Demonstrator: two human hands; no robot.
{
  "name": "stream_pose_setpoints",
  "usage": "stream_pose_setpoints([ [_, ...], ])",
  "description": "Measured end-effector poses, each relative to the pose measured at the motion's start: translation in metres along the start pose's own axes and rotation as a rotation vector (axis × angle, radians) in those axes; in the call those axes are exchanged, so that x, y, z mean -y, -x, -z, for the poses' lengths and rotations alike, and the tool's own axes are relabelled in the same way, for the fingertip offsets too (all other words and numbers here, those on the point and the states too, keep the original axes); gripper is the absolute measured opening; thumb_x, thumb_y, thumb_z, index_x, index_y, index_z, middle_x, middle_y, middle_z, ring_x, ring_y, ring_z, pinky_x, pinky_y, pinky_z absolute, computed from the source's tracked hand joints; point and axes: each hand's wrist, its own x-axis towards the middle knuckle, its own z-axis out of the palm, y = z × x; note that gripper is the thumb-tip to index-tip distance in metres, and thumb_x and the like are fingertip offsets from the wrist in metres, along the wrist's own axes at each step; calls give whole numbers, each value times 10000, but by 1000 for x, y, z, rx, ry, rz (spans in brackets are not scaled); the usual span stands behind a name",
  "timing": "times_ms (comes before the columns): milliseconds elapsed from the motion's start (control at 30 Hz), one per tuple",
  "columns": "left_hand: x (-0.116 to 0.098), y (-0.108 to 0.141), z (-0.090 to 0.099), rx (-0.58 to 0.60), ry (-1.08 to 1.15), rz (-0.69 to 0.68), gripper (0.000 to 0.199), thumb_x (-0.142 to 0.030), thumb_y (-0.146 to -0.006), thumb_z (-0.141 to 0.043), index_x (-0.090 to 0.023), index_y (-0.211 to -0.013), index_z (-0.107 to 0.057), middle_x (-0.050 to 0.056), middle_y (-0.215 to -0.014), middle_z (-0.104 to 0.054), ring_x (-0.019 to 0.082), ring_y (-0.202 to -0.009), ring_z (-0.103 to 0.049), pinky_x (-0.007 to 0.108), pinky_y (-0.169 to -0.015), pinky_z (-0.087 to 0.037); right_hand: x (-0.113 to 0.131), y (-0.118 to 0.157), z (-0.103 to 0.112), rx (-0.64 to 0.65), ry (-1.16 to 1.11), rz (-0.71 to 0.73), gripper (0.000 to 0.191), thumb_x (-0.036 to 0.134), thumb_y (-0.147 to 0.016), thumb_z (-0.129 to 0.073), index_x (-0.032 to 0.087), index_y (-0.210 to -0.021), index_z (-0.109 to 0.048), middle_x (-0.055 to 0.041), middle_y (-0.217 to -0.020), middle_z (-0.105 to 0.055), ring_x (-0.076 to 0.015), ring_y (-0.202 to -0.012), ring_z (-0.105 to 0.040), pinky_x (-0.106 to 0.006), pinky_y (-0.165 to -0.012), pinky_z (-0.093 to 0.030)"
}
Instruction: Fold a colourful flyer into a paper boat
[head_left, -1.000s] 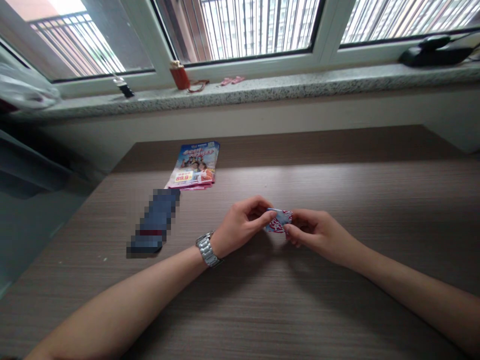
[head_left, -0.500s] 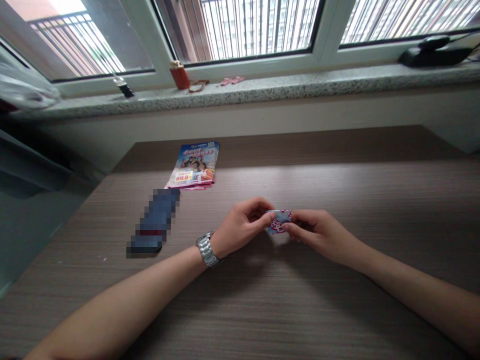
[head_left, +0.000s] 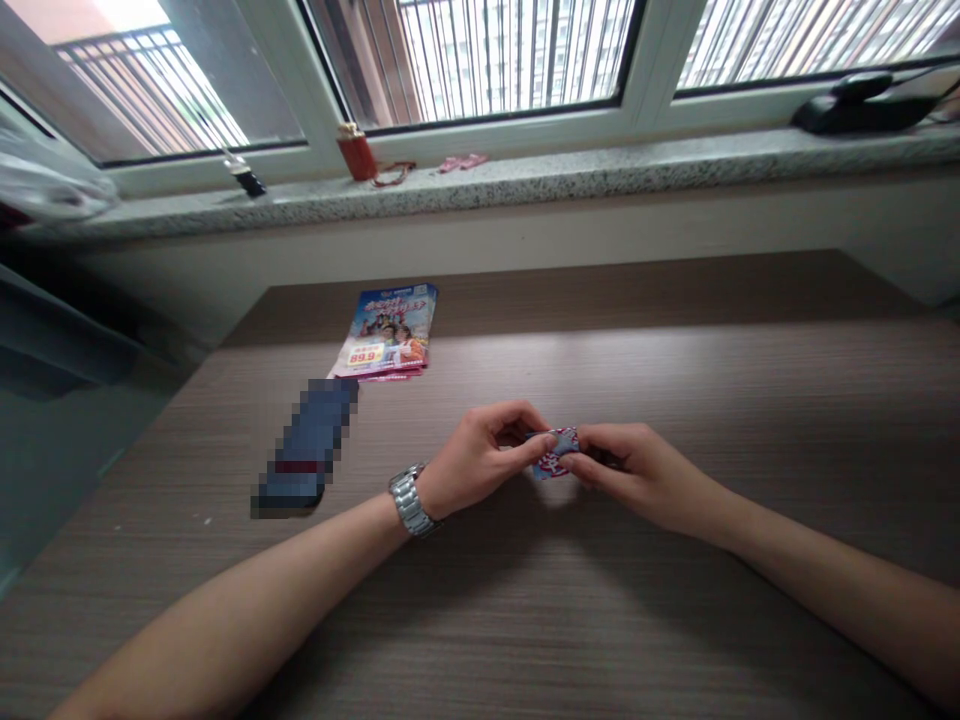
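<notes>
A small folded paper, printed in red and pale blue, is pinched between my two hands just above the table. My left hand, with a silver watch at its wrist, grips the paper's left side, its thumb lying on the printed face. On the right side, my right hand pinches the paper between thumb and forefinger. The other fingers of both hands are curled and partly hidden beneath. Further left on the table lies a stack of flyers in blue, white and pink.
A pixelated dark blue oblong thing lies left of my left hand on the wood-grain table. Beyond the table, a stone windowsill carries a red lighter-like object, a small black-and-clear item and a black device.
The folded paper is slightly lower and tilted differently, and my left thumb has slid further across its face. Both hands keep their grip.
</notes>
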Motion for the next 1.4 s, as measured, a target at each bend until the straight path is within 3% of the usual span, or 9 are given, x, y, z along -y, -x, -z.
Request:
stream_pose_setpoints([
  [333,3,0,2,5,-102,-2,211,-326,-926,-657,-116,-920,-681,39,-833,-681,104,-741,-585,198,-665,-462,-1,-2,-1,-122,-76,-32,277,442,-960,-564,193,-939,-685,-30,-820,-701,-167,-739,-615,-279,-670,-460],
  [467,2,1,1,41,-171,13,233,-355,-934,-639,-127,-919,-683,33,-830,-674,105,-729,-569,197,-652,-450,-1,-2,2,-165,-84,-17,257,440,-962,-567,205,-938,-669,-25,-809,-696,-165,-738,-618,-274,-667,-469],
  [1000,-3,2,-1,51,-258,-26,246,-358,-963,-596,-135,-905,-684,21,-814,-677,98,-709,-563,193,-647,-431,2,0,1,-195,108,69,228,384,-971,-559,201,-873,-653,-11,-723,-661,-140,-647,-591,-249,-588,-437],
  [1400,-2,1,1,-15,-248,-44,275,-381,-959,-599,-131,-889,-690,36,-801,-699,105,-689,-583,195,-624,-443,0,0,-1,-159,-123,-66,256,454,-915,-621,217,-961,-705,-31,-842,-754,-173,-741,-689,-281,-677,-534],
])
